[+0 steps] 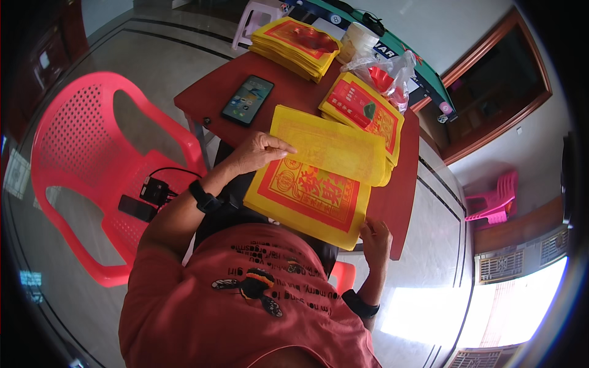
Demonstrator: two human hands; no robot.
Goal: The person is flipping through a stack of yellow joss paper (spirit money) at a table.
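A stack of yellow joss paper [313, 198] with red print lies at the near edge of the table, partly over my lap. Across its far half lies a plain yellow sheet [331, 145], faint print showing through; whether it is a folded-over part of the stack I cannot tell. My left hand [260, 152] pinches this sheet's left edge between thumb and fingers. At the stack's near right corner, my right hand [376, 235] grips the paper edge, its fingertips partly hidden. Just beyond lies another yellow paper pile [386, 124] with a red booklet [352, 103] on top.
The dark red table [207, 99] carries a smartphone [248, 100], a thick yellow paper stack [287, 48] with a shiny red item on it, a tub [359, 39] and a clear plastic bag [400, 76]. A pink plastic chair [76, 124] at left holds small black devices [154, 191].
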